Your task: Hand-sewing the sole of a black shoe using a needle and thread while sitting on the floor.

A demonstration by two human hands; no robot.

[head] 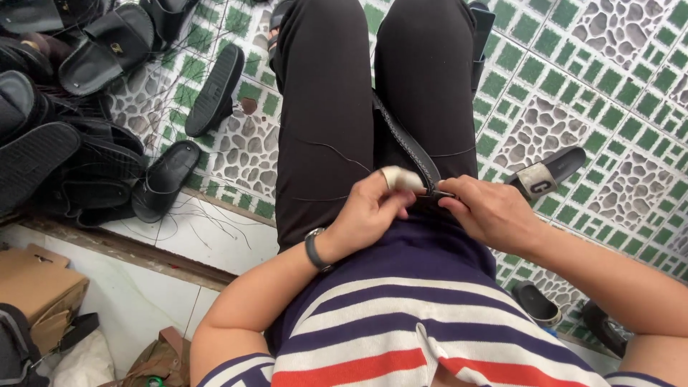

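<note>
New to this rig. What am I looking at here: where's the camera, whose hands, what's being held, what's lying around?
There is no machine here: a seated person works with two bare hands, and the single picture comes from a camera worn on their head, looking straight down over a striped shirt and black trousers.

The left hand, with a dark band on the wrist and a pale wrap on one fingertip, and the right hand meet in the lap. Together they pinch the near end of a black sandal that lies between the knees, stitched edge up. A thin dark thread trails across the trousers.

The floor is green-and-white patterned tile. A pile of black sandals sits on the left side of the picture, one loose sandal with a pale strap on the right, and a cardboard box at the lower left.
</note>
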